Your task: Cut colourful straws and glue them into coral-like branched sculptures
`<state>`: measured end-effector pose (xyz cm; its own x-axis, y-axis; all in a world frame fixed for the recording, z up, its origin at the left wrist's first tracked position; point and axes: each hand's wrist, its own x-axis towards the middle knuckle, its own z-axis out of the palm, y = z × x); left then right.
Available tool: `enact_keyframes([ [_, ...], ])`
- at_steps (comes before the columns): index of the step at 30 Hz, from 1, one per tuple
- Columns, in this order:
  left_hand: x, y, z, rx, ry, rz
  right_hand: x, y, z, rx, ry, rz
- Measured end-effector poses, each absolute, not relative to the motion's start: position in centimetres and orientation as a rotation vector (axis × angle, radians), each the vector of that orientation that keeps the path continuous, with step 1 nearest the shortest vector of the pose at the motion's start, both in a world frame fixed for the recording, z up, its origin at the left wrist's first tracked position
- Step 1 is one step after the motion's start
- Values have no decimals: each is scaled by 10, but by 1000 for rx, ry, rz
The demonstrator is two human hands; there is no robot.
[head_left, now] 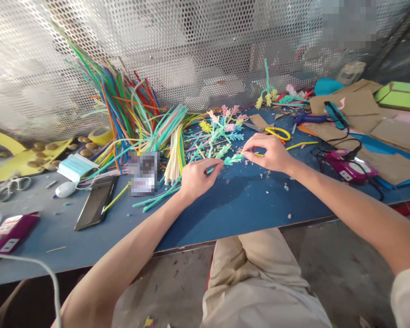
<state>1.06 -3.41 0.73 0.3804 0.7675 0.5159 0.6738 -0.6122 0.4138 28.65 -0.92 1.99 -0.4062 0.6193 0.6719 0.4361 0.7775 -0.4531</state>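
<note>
Between my two hands a green pipe-cleaner piece [233, 159] is stretched just above the blue tabletop. My left hand [198, 177] pinches its left end with thumb and forefinger. At its other end, the fingertips of my right hand [268, 152] are closed on the piece, and a yellow pipe cleaner [302, 145] runs out to the right behind that hand. Right behind the hands lie pipe-cleaner flowers [222, 125] in pink, yellow and blue on green stems. Yellow-handled scissors [278, 133] rest just beyond my right hand.
A large heap of colored pipe cleaners [119, 105] leans against the perforated metal panel [205, 50]. On the left are a phone [96, 202], a face mask [77, 167] and a white mouse [66, 189]. A glue gun [309, 118], cardboard [348, 102] and a pink power strip [351, 166] sit right.
</note>
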Motion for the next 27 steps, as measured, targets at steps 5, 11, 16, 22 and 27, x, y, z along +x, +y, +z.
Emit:
enact_keyframes([
  [5, 12, -34, 10, 2419, 1333, 1002, 286, -8, 20, -772, -2087, 189],
  [11, 11, -32, 10, 2330, 1340, 959, 287, -9, 23, -772, -2102, 199],
  [16, 10, -31, 10, 2331, 1354, 961, 292, -9, 23, -812, -2075, 210],
  [22, 14, -33, 11, 2424, 1398, 935, 289, -8, 21, -799, -2068, 167],
  [27, 6, -35, 31, 2676, 1586, 725, 299, 1, 19, -897, -1961, 234],
])
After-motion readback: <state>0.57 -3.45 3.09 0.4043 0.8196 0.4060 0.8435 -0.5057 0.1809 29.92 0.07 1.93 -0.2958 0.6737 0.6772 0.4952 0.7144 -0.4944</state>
